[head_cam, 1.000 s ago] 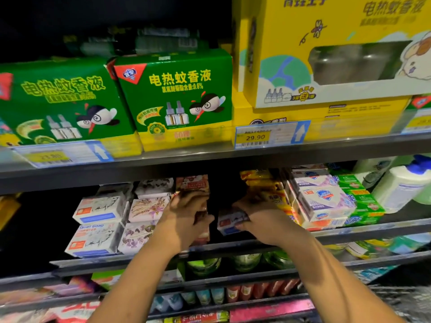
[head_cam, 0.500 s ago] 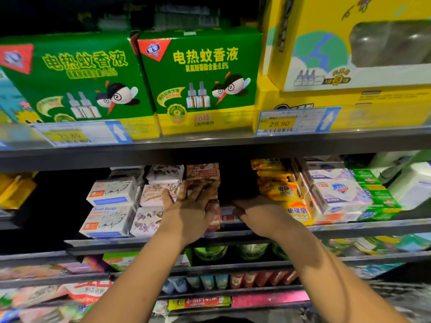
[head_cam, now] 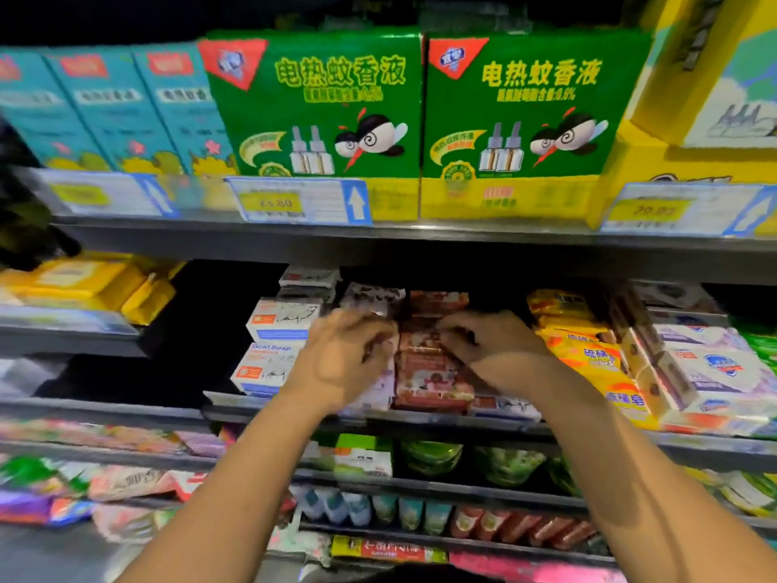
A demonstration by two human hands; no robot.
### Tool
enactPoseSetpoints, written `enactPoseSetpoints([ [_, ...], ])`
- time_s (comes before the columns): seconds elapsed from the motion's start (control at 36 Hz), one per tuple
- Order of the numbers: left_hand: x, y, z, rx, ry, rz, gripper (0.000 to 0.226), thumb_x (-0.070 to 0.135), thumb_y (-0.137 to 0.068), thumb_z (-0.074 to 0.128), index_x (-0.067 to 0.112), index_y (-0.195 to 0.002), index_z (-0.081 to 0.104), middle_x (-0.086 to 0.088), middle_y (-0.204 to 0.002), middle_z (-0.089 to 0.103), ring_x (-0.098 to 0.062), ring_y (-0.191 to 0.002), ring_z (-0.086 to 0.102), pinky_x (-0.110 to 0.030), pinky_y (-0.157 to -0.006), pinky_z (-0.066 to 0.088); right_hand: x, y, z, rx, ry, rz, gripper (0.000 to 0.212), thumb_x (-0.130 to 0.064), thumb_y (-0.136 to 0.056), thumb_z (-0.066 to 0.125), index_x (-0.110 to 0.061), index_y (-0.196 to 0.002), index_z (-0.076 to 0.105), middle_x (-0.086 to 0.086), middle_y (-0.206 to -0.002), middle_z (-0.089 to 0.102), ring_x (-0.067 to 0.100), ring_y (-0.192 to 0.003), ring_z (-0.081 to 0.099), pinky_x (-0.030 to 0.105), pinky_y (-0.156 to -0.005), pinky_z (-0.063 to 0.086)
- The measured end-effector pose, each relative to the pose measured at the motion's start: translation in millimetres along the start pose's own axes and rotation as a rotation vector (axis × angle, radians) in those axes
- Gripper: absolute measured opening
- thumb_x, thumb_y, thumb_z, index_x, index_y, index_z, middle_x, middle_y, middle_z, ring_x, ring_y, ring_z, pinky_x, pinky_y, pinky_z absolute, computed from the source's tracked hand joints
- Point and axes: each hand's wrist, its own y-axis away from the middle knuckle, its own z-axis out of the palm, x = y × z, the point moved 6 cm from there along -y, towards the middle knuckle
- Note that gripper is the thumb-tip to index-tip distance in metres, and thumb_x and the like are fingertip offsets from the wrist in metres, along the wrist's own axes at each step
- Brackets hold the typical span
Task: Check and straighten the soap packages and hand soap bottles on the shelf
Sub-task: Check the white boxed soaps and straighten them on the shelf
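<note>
- Step in hand: soap pkgs, mid shelf [head_cam: 252, 408]. You're squaring up the red-brown soap stack [head_cam: 433, 372], centre of the row.
- Left hand [head_cam: 349, 359]: fingers bent against the stack's left edge, at the seam with the floral packs [head_cam: 372, 297]. Blur, so can't tell if it grips or only presses.
- Right hand [head_cam: 494, 347]: fingers curled onto the upper front of the same stack and look to have hold of a pack there.
- Stack condition: stands at the shelf's front edge, fronts facing out, pkgs not quite flush one over another.
- Neighbours: Goat Soap boxes [head_cam: 273, 363] to the left, two high and tidy. Yellow soap packs [head_cam: 588, 355] just to the right, leaning. White soap packs [head_cam: 714, 372] beyond those.
- Above: green boxes [head_cam: 315, 107], not your job.
- Hand soap bottles: not in view, so likely not yet checked.
- Next move calls for: press both sides inward to even the stack, fronts flush w/ the edge. Then work right to the leaning yellow packs. Go light, since the stacks touch and a shove could tip a neighbour.
</note>
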Motion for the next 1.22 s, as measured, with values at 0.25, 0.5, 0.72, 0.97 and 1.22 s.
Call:
enactPoseSetpoints([
  [0.25, -114, 58, -60, 0.184, -0.082, -0.293, 0.044, 0.052, -0.08, 0.054, 0.017, -0.104, 0.064, -0.003, -0.103, 0.06, -0.028, -0.099, 0.057, -0.042, -0.087, 0.046, -99, -61, 38, -0.108, -0.29, -0.259, 0.054, -0.029, -0.094, 0.067, -0.028, -0.145, 0.048, -0.004, -0.145, 0.054, 0.0, -0.124, 0.05, 0.002, -0.091, 0.034],
  [0.5, -132, 108, -34, 0.013, 0.284, -0.392, 0.062, 0.023, -0.084, 0.077, 0.014, -0.138, 0.047, 0.007, -0.127, 0.047, 0.008, -0.103, 0.05, 0.001, -0.079, 0.036, -155, -109, 64, -0.164, -0.161, -0.405, 0.052, -0.041, -0.088, 0.071, -0.034, -0.135, 0.051, -0.009, -0.144, 0.05, 0.013, -0.126, 0.049, 0.021, -0.091, 0.033],
  [0.72, -131, 108, -36, 0.066, 0.227, -0.346, 0.059, 0.053, -0.089, 0.062, 0.02, -0.136, 0.052, 0.013, -0.126, 0.048, 0.001, -0.115, 0.046, -0.013, -0.093, 0.038, -148, -114, 60, -0.053, -0.141, -0.386, 0.04, -0.041, -0.082, 0.074, -0.035, -0.115, 0.053, 0.0, -0.123, 0.059, 0.02, -0.104, 0.057, 0.036, -0.089, 0.049],
  [0.97, -142, 22, -35, -0.035, 0.002, -0.45, 0.057, 0.058, -0.09, 0.057, 0.019, -0.132, 0.056, -0.007, -0.126, 0.057, -0.027, -0.117, 0.055, -0.032, -0.095, 0.044, -60, -64, 9, 0.097, -0.198, -0.126, 0.037, -0.039, -0.087, 0.073, -0.036, -0.119, 0.053, -0.007, -0.099, 0.06, 0.008, -0.068, 0.058, 0.027, -0.068, 0.045],
  [1.22, -150, -77, -2, -0.249, -0.068, -0.532, 0.086, 0.064, -0.085, 0.056, 0.025, -0.155, 0.024, -0.008, -0.16, 0.028, -0.035, -0.14, 0.036, -0.038, -0.106, 0.042, -9, -32, 14, 0.145, -0.264, -0.088, 0.037, -0.034, -0.081, 0.081, -0.042, -0.107, 0.057, -0.02, -0.115, 0.061, 0.002, -0.104, 0.059, 0.018, -0.088, 0.049],
])
